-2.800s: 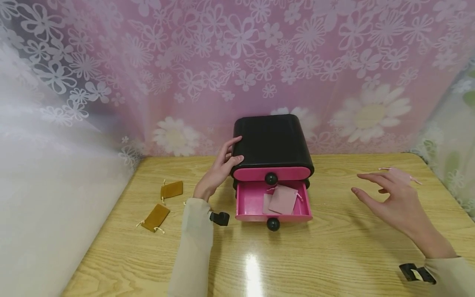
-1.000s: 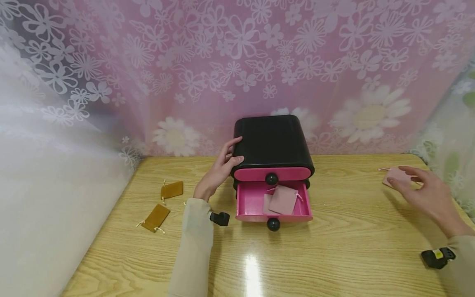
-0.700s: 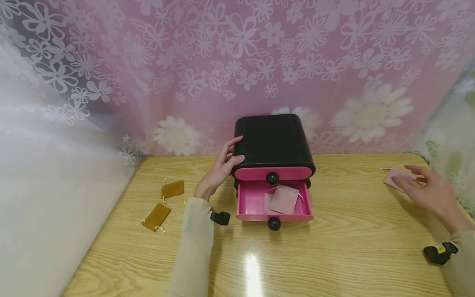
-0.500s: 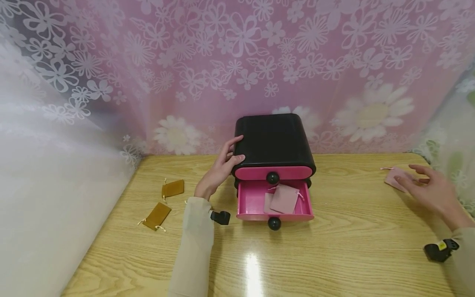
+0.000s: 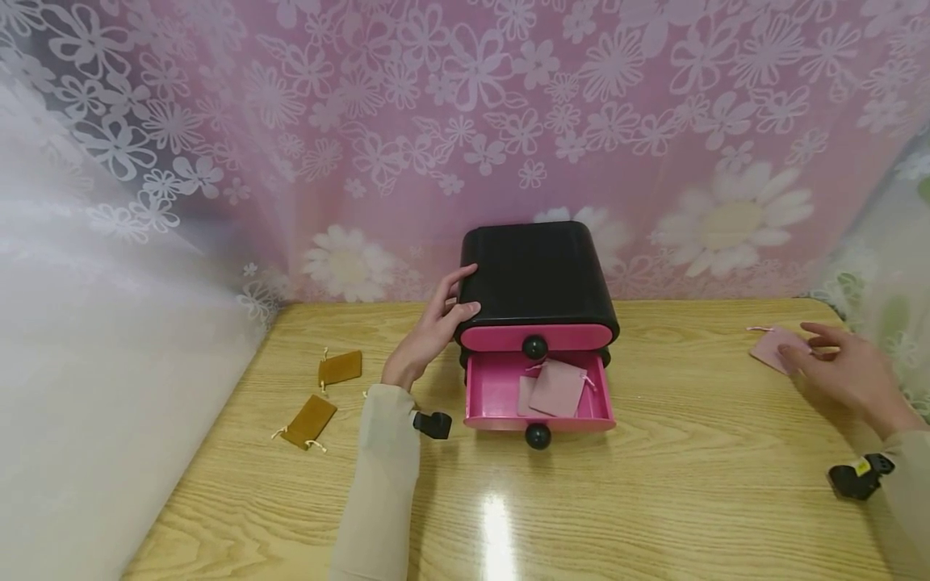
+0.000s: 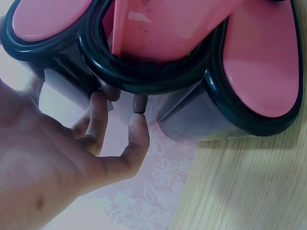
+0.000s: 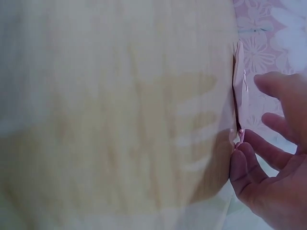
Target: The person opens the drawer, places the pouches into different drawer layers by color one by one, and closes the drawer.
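My left hand (image 5: pixel 429 335) holds the left side of a black drawer unit (image 5: pixel 534 274), thumb and a fingertip on its top edge. In the left wrist view the other fingers bend in against its side. The unit's lower pink drawer (image 5: pixel 490 391) is pulled out, with two pink drawstring pouches (image 5: pixel 558 389) lying overlapped inside. At the far right, my right hand (image 5: pixel 846 367) is at another pink drawstring pouch (image 5: pixel 776 349) on the table, its thumb overlapping the pouch's edge. The right wrist view shows fingertips (image 7: pixel 238 163) close by the drawstring, thumb and fingers spread apart.
Two brown drawstring pouches, one farther back (image 5: pixel 340 369) and one nearer (image 5: pixel 308 421), lie on the wooden table (image 5: pixel 654 492) to the left. The upper drawer (image 5: pixel 501 337) is closed. A floral curtain (image 5: pixel 407 161) hangs behind the table's back edge.
My right hand has moved right to the pink pouch and lingers there; the pouch has shifted slightly under it. My left hand stays on the drawer unit.
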